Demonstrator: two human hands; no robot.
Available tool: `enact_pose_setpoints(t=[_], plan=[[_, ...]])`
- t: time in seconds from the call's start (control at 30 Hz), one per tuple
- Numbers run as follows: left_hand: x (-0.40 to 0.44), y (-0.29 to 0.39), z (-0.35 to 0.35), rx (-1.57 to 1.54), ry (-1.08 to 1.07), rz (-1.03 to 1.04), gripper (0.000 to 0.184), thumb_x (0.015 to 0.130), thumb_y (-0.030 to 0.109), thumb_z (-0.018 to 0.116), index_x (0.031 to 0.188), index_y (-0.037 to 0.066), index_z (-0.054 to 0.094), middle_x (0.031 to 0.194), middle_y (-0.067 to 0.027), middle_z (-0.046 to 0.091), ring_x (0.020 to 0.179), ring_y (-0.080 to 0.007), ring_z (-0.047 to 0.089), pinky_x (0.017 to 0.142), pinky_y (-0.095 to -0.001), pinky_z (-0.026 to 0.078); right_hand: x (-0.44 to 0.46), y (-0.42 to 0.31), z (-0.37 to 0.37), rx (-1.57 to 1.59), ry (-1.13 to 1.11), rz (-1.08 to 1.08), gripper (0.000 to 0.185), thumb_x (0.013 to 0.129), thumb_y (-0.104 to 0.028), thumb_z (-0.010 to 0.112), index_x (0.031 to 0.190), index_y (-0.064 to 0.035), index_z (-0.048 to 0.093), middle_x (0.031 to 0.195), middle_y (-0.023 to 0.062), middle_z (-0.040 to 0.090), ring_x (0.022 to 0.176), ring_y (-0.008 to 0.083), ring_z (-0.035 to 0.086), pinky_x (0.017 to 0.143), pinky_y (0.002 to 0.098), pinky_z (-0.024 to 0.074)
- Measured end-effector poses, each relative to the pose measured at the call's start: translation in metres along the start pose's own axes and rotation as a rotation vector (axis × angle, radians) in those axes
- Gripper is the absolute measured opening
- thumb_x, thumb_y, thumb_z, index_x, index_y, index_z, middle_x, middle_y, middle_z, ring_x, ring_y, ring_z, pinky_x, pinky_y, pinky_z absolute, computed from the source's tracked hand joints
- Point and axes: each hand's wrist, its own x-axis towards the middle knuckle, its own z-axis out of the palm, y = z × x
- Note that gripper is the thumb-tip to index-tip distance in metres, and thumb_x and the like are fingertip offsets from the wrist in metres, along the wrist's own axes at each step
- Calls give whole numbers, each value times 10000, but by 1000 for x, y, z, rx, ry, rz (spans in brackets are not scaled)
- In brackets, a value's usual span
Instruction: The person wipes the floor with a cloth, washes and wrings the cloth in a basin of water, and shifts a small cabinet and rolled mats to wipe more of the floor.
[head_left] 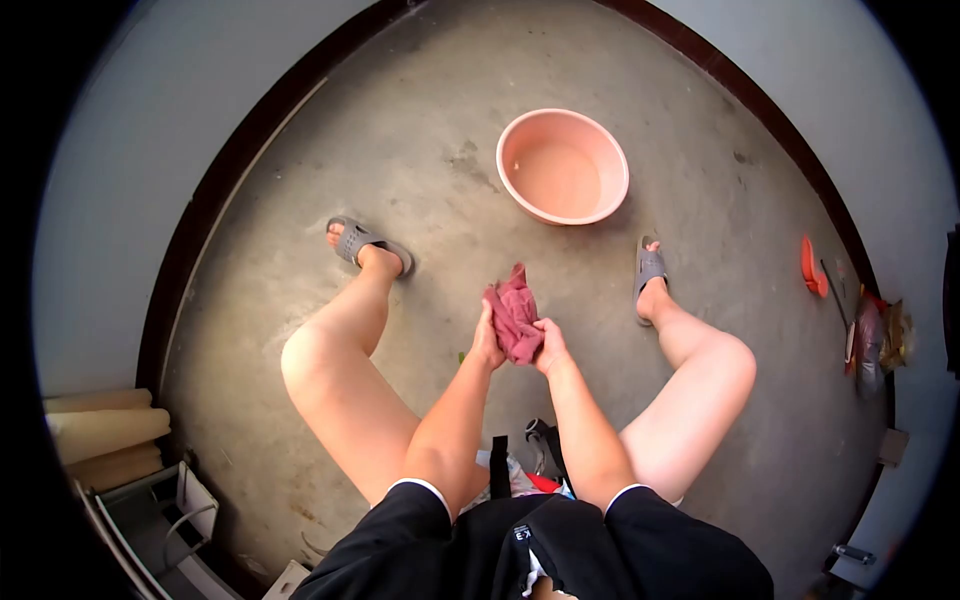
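- Cloth (517, 318), dusky red and bunched into creases, is held in front of the person between the two lower legs, one crumpled corner pointing away from the body.
- Left hand (487, 338) is closed on the cloth's left side, thumb along the near edge; most of its fingers are hidden.
- Right hand (550, 347) is closed on the lower right part of the cloth, its fingers curled in against the fabric.
- Both forearms reach forward from the short sleeves of a black top (400, 540).
- Basin (562, 217), round and pale pink, stands on the floor ahead of the cloth and slightly to the right, well apart from the hands; whether it holds clear water cannot be told.
- Legs are bare and spread wide, with a grey left slipper (368, 240) and a grey right slipper (650, 268) on the feet.
- Floor (420, 130) is smooth grey with darker stains, bordered by a dark skirting (205, 205) below pale walls.
- Far right: an orange-red item (814, 267), a thin dark stick and some plastic bags (870, 345).
- Lower left: stacked cream rolls (108, 432) beside a grey open-framed box (150, 510).
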Motion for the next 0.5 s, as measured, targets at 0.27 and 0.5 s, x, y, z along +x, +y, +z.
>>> enact_pose_setpoints(t=[0.27, 0.5], plan=[[-31, 30, 29, 747, 136, 156, 289, 828, 55, 620, 1112, 43, 566, 956, -65, 644, 884, -202, 620, 786, -353, 514, -44, 3, 20, -349, 63, -350, 370, 862, -155, 562, 1196, -9, 504, 1115, 121, 606, 1025, 215, 590, 880, 342, 478], [-21, 15, -50, 422, 552, 217, 268, 794, -66, 514, 1048, 10, 553, 866, -84, 625, 752, -219, 628, 626, -364, 544, 2, 23, 9, -170, 525, -547, 256, 901, -98, 573, 1133, 6, 545, 1060, 105, 619, 919, 186, 611, 840, 309, 485]])
